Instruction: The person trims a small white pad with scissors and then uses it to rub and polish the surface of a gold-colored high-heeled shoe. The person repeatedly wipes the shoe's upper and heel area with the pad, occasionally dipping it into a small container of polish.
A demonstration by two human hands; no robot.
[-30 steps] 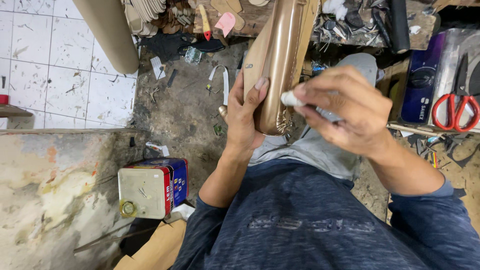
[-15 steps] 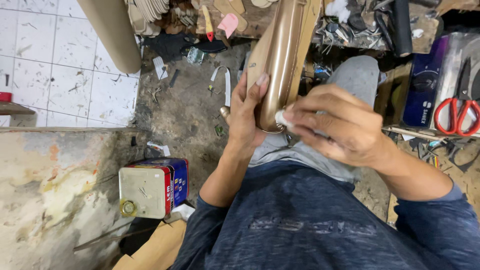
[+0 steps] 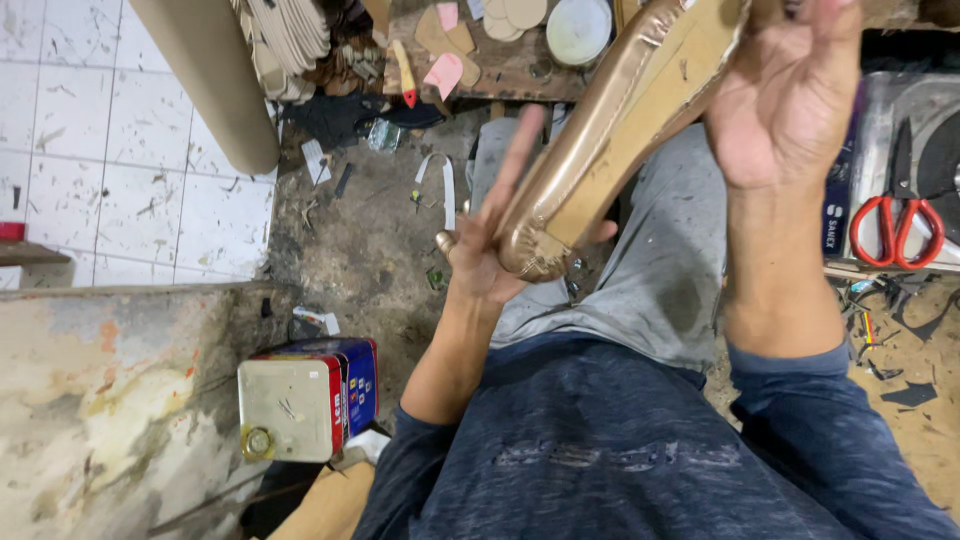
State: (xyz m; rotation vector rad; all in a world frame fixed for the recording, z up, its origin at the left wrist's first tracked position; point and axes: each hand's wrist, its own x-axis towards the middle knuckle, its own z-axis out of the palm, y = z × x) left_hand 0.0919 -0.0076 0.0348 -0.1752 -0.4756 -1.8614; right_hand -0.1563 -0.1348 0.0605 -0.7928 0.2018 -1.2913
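Gold shoe upper on last: left hand cradles the toe, fingers splayed; right hand clasps the far end. Loose left support risks slipping.

right hand: I've lifted it off the toe end, up to the far end of the gold shoe, no white bit in its fingers now | left hand: fingers opened out, cradling the toe from below | shoe: tilted more to the right
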